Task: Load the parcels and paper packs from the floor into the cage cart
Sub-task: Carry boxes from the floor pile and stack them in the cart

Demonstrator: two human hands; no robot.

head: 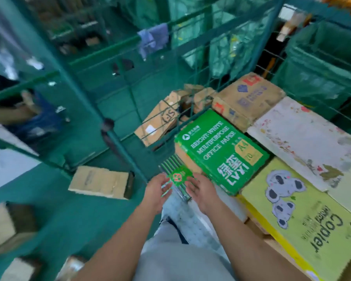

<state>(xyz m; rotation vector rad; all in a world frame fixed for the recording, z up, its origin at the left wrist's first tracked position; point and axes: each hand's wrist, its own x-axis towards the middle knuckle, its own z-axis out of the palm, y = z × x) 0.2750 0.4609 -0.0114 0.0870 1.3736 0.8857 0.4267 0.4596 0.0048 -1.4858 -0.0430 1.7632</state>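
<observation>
Fingers [166, 188] of both hands spread loose on either side of a striped green pack [175, 175], just short of the cage cart [190, 120] ahead, so with no firm hold it could, I reckon, slip floorwards.

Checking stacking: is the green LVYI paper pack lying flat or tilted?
Tilted: the green LVYI paper pack rests unevenly, overhanging a brown box.

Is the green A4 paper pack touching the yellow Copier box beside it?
Touching. In the head view, the green paper pack's near corner overlaps and rests against the yellow Copier box's far edge, with no gap visible between them.
</observation>
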